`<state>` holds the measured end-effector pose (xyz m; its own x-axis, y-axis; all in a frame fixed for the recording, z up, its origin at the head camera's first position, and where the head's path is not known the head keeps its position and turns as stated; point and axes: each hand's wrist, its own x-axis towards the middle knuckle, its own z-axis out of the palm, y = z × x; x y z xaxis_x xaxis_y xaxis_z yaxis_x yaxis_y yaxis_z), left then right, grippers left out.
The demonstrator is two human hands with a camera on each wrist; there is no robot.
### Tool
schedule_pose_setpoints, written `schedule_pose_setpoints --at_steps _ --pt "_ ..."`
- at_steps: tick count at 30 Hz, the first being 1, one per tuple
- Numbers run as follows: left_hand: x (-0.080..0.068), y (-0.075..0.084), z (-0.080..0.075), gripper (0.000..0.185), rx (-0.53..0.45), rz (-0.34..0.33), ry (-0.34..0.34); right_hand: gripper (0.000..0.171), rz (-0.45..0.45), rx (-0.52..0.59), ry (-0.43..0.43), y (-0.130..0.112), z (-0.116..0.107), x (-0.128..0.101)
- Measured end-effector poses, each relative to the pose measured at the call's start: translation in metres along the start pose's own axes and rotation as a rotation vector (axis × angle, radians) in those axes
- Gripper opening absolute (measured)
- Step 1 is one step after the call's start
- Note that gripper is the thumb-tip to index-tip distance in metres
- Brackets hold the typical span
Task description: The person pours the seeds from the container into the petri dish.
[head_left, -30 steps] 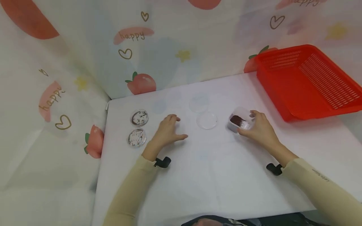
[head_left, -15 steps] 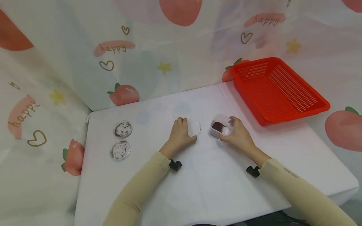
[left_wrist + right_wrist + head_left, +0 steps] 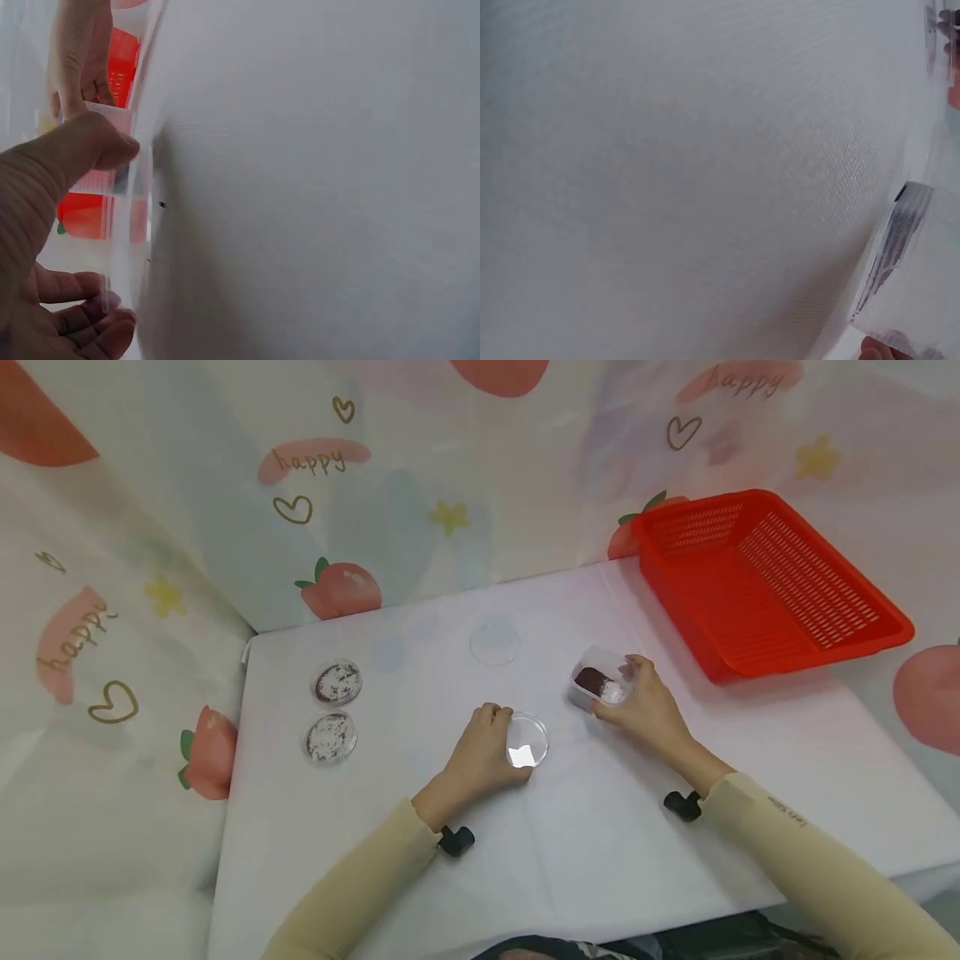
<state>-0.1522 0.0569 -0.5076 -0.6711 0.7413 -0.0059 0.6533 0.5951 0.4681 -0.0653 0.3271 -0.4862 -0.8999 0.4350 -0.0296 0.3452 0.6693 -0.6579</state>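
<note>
My left hand (image 3: 483, 752) grips a clear round petri dish (image 3: 528, 740) by its rim, thumb at the near side and fingers at the far side. The left wrist view shows the dish (image 3: 126, 225) edge-on, close over the white cloth. To the right, my right hand (image 3: 648, 706) holds a clear square-cornered plastic box (image 3: 582, 697) with dark brown granules (image 3: 592, 682) heaped at one side. In the right wrist view the box (image 3: 922, 270) shows the dark layer through its wall, with fingertips (image 3: 877, 349) at its edge.
Two round dishes, a far one (image 3: 337, 682) and a near one (image 3: 330, 737), hold dark specks at the left. A clear round lid or dish (image 3: 495, 639) lies behind my left hand. A red perforated basket (image 3: 772, 585) stands at the back right of the white-covered table (image 3: 600, 843).
My left hand has reached right, taken hold of the clear petri dish and drawn it nearer to me. My right hand keeps its hold on the box. The head view has shifted.
</note>
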Motion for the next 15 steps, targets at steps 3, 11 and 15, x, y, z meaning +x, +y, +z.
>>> schedule_pose_setpoints --at_steps 3,11,15 --pt "-0.003 -0.002 0.001 0.090 -0.027 0.009 0.005 0.096 0.004 0.014 -0.007 -0.001 -0.002 0.001" --pt "-0.001 -0.009 0.007 0.093 -0.052 0.008 0.014 0.099 -0.033 0.074 0.025 -0.001 -0.002 -0.004" --pt "0.003 -0.010 0.006 0.093 -0.095 -0.008 0.021 0.097 -0.168 0.058 0.043 -0.011 -0.003 -0.009"
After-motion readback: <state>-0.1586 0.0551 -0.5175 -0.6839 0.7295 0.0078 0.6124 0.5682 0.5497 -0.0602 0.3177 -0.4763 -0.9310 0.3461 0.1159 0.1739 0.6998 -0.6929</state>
